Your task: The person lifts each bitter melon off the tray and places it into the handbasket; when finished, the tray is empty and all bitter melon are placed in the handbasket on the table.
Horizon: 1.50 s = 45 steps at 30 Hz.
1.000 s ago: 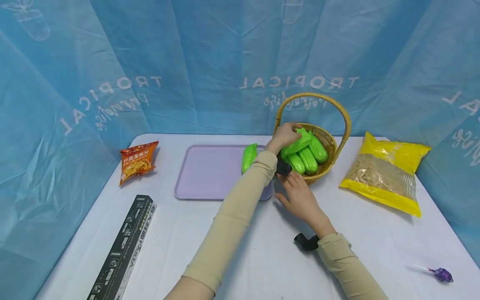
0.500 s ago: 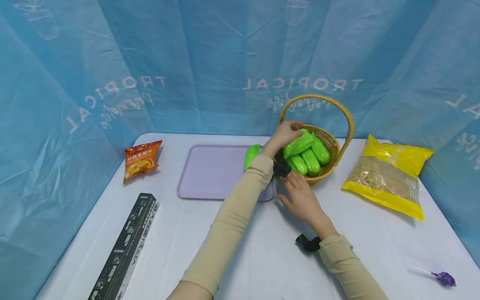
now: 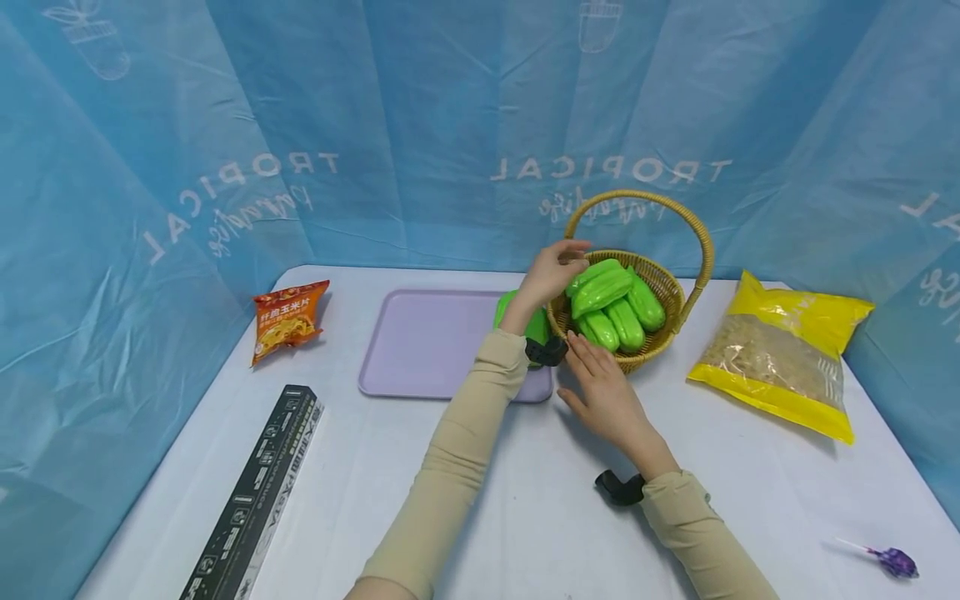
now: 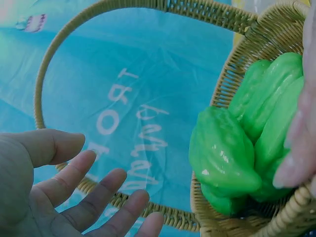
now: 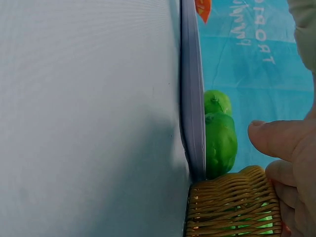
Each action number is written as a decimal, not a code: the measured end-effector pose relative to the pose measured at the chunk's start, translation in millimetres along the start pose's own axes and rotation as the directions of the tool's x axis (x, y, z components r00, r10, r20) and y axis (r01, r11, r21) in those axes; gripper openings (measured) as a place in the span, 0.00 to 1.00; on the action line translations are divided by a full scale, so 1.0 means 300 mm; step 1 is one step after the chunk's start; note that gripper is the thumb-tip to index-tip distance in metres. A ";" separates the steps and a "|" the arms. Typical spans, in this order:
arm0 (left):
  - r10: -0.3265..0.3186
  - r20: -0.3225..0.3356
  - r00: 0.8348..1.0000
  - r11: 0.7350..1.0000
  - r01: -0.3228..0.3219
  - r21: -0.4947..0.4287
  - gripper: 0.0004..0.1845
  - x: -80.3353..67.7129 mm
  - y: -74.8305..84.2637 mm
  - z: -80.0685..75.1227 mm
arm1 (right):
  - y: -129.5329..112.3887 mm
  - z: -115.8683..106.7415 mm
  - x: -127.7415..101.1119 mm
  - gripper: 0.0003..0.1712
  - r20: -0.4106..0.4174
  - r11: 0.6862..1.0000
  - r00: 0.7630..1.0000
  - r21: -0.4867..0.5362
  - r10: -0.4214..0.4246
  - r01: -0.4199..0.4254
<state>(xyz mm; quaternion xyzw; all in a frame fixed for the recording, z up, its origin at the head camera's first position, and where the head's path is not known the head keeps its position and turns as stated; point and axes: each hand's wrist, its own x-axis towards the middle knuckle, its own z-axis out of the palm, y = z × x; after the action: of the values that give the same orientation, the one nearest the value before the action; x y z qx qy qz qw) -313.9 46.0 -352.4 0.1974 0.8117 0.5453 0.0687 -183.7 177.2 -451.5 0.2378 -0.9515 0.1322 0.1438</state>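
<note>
Several glossy green ribbed gourds [image 3: 603,292] are heaped in a wicker basket [image 3: 654,271] with a tall arched handle. My left hand [image 3: 553,271] hovers at the basket's left side with its fingers spread, apart from the heap; nothing is in it in the left wrist view. My right hand [image 3: 609,404] touches the basket's near rim with its straight fingertips, thumb held away. More green gourds [image 5: 221,145] lie on the right end of the lilac tray [image 3: 420,342], partly hidden in the head view by my left wrist.
At left are an orange snack bag [image 3: 288,321] and a long black pasta box [image 3: 255,492]. A yellow bag [image 3: 780,354] of pale food lies right of the basket, and a purple lollipop [image 3: 896,562] near the right front. A blue curtain [image 3: 450,125] hangs behind the table.
My left hand has let go of the top gourd and drawn back to the left; that gourd now rests on the heap. My right hand stays at the basket's rim.
</note>
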 end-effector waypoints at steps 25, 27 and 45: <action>-0.106 -0.350 0.931 0.941 -0.019 -0.337 0.18 -0.124 -0.203 -0.052 | 0.000 0.005 -0.003 0.41 0.001 1.000 1.000 0.011 0.003 -0.003; -0.106 -0.376 0.921 0.939 -0.032 -0.343 0.19 -0.130 -0.222 -0.059 | -0.001 0.007 -0.003 0.41 -0.005 1.000 1.000 0.016 0.002 -0.002; -0.237 -0.471 0.850 0.969 0.169 -0.183 0.19 -0.172 -0.339 -0.067 | 0.000 -0.001 -0.001 0.42 0.031 1.000 0.999 0.004 0.013 -0.014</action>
<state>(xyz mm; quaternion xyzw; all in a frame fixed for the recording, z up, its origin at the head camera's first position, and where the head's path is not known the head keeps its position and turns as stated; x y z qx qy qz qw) -298.5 -24.9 -442.4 -0.0387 0.7801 0.6207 -0.0682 -183.3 177.4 -451.4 0.2337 -0.9549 0.1315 0.1275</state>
